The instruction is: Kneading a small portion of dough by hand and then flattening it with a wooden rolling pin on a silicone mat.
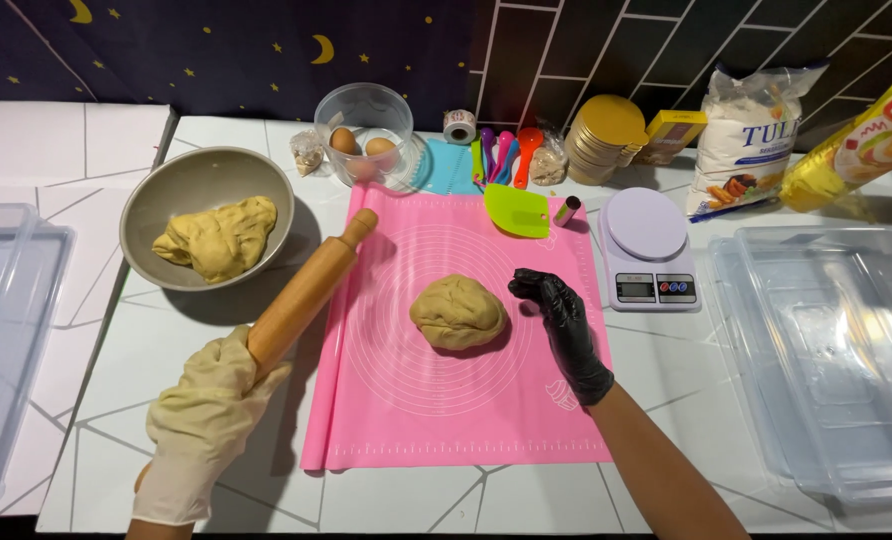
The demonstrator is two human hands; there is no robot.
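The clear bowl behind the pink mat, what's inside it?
Inside the clear bowl sit two brown eggs. Their undersides and the bowl's bottom are hidden behind them, so anything beneath cannot be seen.

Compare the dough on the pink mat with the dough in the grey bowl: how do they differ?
The dough on the mat is a compact rounded mound; the dough in the bowl is wider, flatter and more ragged. The first lies on the pink mat, close to the right hand; the second sits inside the grey bowl. Both are pale yellow-brown.
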